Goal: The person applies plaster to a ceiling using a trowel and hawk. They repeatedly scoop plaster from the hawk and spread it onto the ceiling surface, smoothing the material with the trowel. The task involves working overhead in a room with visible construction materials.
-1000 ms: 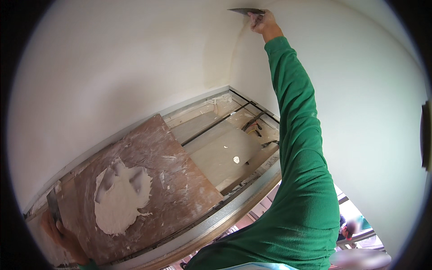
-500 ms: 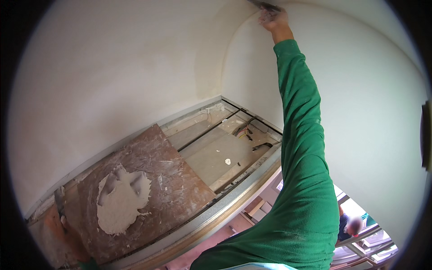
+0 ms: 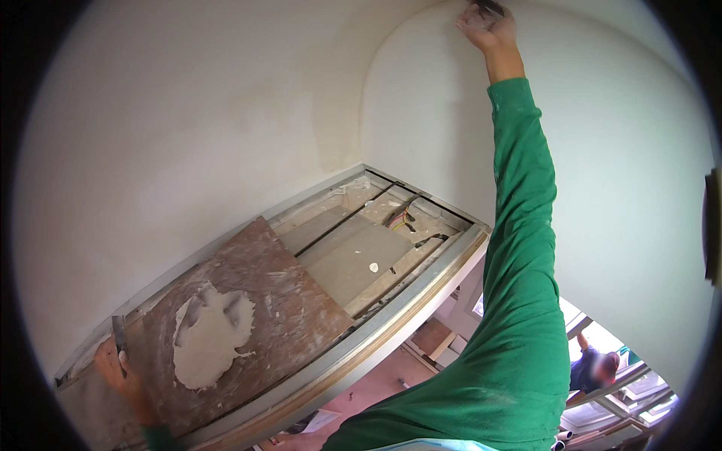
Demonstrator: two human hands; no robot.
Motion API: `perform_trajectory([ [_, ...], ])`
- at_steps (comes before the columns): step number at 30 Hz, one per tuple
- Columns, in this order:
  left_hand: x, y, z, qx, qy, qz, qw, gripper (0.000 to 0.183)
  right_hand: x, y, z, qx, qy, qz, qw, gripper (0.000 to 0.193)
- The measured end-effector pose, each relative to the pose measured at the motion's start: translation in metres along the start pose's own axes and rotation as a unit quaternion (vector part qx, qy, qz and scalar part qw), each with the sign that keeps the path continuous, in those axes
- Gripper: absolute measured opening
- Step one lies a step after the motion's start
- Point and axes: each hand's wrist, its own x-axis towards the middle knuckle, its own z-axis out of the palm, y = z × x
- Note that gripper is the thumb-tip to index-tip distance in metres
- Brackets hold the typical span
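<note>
My right hand (image 3: pixel 487 30) is raised high on a green-sleeved arm, up by the curved top edge of the white wall. It is closed around a dark-handled flat-bladed tool (image 3: pixel 490 7), whose far part is cut off by the picture's upper rim. At the lower left, my left hand (image 3: pixel 120 372) rests by the edge of a brown board (image 3: pixel 293 301). Its fingers are bent round a narrow scraper (image 3: pixel 119 331) with a dark part near the fingers. A pale, wet-looking heap of plaster (image 3: pixel 207 346) lies spread on the board.
The board lies across a metal-framed ledge (image 3: pixel 421 282) with dark bars and loose cables (image 3: pixel 398 216). White wall (image 3: pixel 188 135) meets another wall at the ledge's far corner. Below, at the lower right, another person (image 3: pixel 594 368) is near window frames.
My right hand with the tool has moved to the right along the upper wall. The view has shifted slightly; my left hand stays by the board.
</note>
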Motion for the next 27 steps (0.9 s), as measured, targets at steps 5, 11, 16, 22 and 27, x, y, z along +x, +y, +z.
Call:
perform_trajectory([
  [5, 0.019, 0.039, -0.005, -0.171, 0.041, -0.211, 0.962, 0.034, -0.068, 0.01, -0.031, -0.012, 0.021, -0.068, 0.997, 0.028],
  [11, 0.094, 0.149, 0.01, -0.742, -0.038, -0.487, 0.459, 0.04, -0.261, 0.1, -0.012, -0.498, -0.196, -0.306, 0.787, 0.033],
  [16, 0.121, 0.232, 0.016, -0.787, -0.203, -0.513, 0.275, 0.044, -0.347, 0.128, 0.017, -0.398, -0.602, -0.391, 0.572, 0.037],
  [22, 0.127, 0.277, 0.001, -0.808, -0.216, -0.451, 0.311, 0.048, -0.354, 0.136, 0.007, -0.452, -0.625, -0.388, 0.505, 0.058],
  [27, 0.114, 0.262, 0.012, -0.758, -0.149, -0.502, 0.39, 0.039, -0.306, 0.173, -0.03, -0.61, -0.582, -0.314, 0.437, 0.058],
])
